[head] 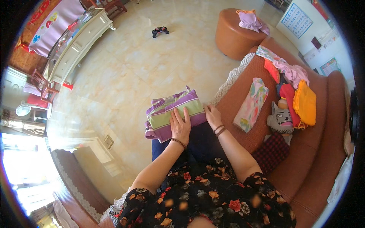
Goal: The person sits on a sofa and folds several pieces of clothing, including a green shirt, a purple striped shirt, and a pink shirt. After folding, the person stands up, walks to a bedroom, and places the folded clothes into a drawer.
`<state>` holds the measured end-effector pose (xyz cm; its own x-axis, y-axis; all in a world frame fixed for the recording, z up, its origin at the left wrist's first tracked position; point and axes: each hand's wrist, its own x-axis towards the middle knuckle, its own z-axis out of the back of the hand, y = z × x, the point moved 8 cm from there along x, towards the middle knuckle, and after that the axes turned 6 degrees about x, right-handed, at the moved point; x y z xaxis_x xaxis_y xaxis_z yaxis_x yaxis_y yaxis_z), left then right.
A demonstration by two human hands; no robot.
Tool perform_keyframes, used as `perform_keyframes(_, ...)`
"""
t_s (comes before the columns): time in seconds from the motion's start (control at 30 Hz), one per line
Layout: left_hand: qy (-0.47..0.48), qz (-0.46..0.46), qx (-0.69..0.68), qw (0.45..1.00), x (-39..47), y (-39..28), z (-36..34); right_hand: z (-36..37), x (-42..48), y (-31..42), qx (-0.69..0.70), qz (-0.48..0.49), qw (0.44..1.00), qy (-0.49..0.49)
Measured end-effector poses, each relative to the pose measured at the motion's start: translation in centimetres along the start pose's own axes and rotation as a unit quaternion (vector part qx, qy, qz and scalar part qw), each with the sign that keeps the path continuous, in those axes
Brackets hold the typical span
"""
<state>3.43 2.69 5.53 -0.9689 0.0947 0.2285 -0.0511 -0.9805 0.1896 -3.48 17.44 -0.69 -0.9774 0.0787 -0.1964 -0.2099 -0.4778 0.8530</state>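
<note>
A folded purple, green and white striped cloth garment point(159, 119) lies across my lap. My left hand point(180, 125) rests flat on top of it, fingers spread a little. My right hand point(213, 115) is at the garment's right edge with its fingers curled; whether it pinches the fabric cannot be told. To the right, a folded pastel-patterned cloth point(252, 105) lies on the brown sofa seat point(236, 85).
Farther right on the sofa are a grey wolf plush toy point(281, 118), folded yellow cloth point(304, 104), pink cloth point(291, 71) and dark checked cloth point(272, 151). A brown ottoman point(233, 37) holds lilac clothing point(249, 21). A toy car point(160, 32) stands on the tiled floor.
</note>
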Motion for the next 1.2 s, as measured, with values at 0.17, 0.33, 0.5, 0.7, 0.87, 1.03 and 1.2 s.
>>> perform_keyframes(0.17,0.129,0.076,-0.193,0.970,2.4,2.8,0.0,1.4,-1.8,-0.1,0.058,0.004,0.998,-0.029)
perform_keyframes(0.33,-0.001,0.195,-0.441,0.876,4.4,11.1,4.3,-2.0,-4.2,1.6,0.333,-0.039,0.939,0.075)
perform_keyframes(0.5,-0.067,0.289,-0.807,0.511,2.9,11.5,5.6,-7.5,-9.8,6.2,0.537,-0.314,0.704,0.343)
perform_keyframes(0.7,-0.038,0.380,-0.913,0.141,-3.0,6.0,-0.9,-2.2,-6.5,8.5,0.569,-0.118,0.796,0.166)
perform_keyframes(0.87,0.134,0.469,-0.866,0.112,-10.4,-0.2,-4.8,-1.3,-4.1,0.7,0.325,-0.049,0.937,0.122)
perform_keyframes(1.03,0.365,0.297,-0.773,0.425,-10.5,0.1,-1.8,-0.4,-2.5,-0.3,0.158,-0.018,0.984,0.075)
perform_keyframes(1.2,-0.055,0.156,-0.372,0.913,-3.0,9.2,6.0,0.9,-1.7,5.7,-0.094,0.029,0.989,0.108)
